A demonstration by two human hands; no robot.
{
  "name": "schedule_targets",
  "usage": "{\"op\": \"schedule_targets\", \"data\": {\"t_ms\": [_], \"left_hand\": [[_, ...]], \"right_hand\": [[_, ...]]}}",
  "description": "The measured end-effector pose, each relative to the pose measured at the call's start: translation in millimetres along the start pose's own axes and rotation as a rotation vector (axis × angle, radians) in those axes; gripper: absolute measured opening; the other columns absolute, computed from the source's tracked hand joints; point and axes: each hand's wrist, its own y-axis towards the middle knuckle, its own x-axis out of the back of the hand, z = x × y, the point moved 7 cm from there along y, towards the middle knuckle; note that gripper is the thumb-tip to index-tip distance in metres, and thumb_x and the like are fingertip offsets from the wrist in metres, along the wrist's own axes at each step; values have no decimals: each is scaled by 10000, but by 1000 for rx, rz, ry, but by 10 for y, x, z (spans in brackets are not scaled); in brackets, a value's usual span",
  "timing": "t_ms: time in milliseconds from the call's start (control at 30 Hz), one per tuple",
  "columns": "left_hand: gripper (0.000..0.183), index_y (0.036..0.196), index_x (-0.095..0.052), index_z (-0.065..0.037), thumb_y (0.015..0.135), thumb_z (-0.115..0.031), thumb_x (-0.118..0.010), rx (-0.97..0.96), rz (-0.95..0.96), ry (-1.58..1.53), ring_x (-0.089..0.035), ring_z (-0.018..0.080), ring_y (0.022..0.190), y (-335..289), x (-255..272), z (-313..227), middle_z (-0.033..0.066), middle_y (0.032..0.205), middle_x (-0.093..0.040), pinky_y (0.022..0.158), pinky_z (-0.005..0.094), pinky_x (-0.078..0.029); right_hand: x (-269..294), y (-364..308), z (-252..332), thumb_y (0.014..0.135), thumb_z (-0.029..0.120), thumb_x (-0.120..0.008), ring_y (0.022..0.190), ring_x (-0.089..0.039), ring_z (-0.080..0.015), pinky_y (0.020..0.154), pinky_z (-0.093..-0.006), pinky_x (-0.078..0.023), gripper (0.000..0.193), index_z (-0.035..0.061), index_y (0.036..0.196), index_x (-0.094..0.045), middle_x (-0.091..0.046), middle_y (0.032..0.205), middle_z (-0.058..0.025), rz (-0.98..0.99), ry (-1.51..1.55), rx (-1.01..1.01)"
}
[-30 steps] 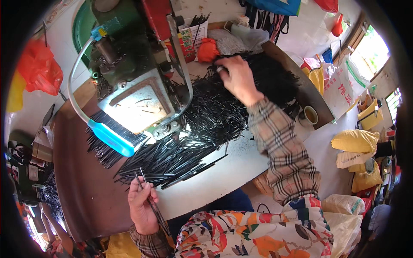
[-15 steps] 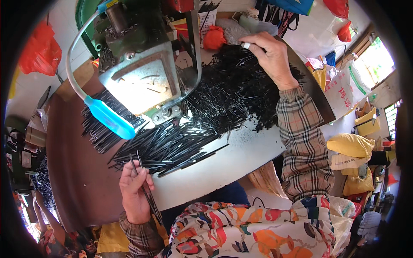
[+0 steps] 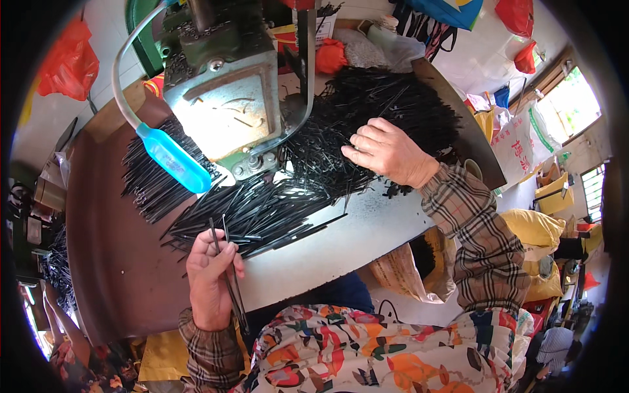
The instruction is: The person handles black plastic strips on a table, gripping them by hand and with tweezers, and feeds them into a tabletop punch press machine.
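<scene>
My left hand (image 3: 211, 281) is closed around a few thin dark rods (image 3: 237, 298), which stand tilted with their upper ends toward the machine. Just beyond it, long black rods (image 3: 255, 213) lie loosely bundled across the pale metal plate (image 3: 327, 249). Over the near edge of a large tangled heap of thin black pieces (image 3: 400, 95) hovers my right hand (image 3: 392, 156), its fingers bent together. Whatever those fingers hold, if anything, is hidden. A green machine (image 3: 226, 98) stands beyond the rods, its lower face brightly lit by a blue lamp (image 3: 171, 160).
The brown curved tabletop (image 3: 118, 262) extends left, with more black rods (image 3: 154, 190) beside the machine. An open sack (image 3: 409, 268) with dark contents stands below the table edge. Yellow sacks (image 3: 534, 229) sit at the right. Another person's arm (image 3: 65, 321) shows at far left.
My right hand has come from the heap's far side back toward me, its fingers now curled. My left hand keeps the rods, barely shifted. The view has moved slightly.
</scene>
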Motion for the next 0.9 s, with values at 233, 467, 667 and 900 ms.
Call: {"op": "schedule_targets", "data": {"t_ms": [233,467,667,900], "left_hand": [[236,1129,-517,-1,912,-6,-611,-10,-34,42,-587,134,685,-24,33,-37,73,859,-600,592,242,-471],[246,1130,-529,-7,904,-13,-628,7,27,48,-594,127,695,8,-185,3,65,882,-587,607,248,-483],[237,1124,-535,-10,908,-13,-631,40,35,54,-601,125,698,16,-185,70,57,878,-590,604,256,-491],[226,1119,-536,-8,912,-9,-626,57,33,36,-599,124,690,18,-164,76,53,872,-590,599,256,-493]], "right_hand": [[416,271,-76,791,97,-687,944,-611,-215,883,-367,-492,289,73,1078,-667,-616,1010,-62,-217,-36,-122],[109,249,-81,794,73,-635,972,-550,-206,866,-341,-496,274,58,1066,-615,-531,980,-46,57,12,-112],[-17,186,-219,797,17,-621,959,-576,-238,899,-336,-530,334,66,1127,-626,-551,1004,-76,84,115,-219],[-131,134,-240,790,6,-623,943,-614,-222,850,-330,-549,287,51,1072,-599,-568,944,-74,181,70,-211]]}}
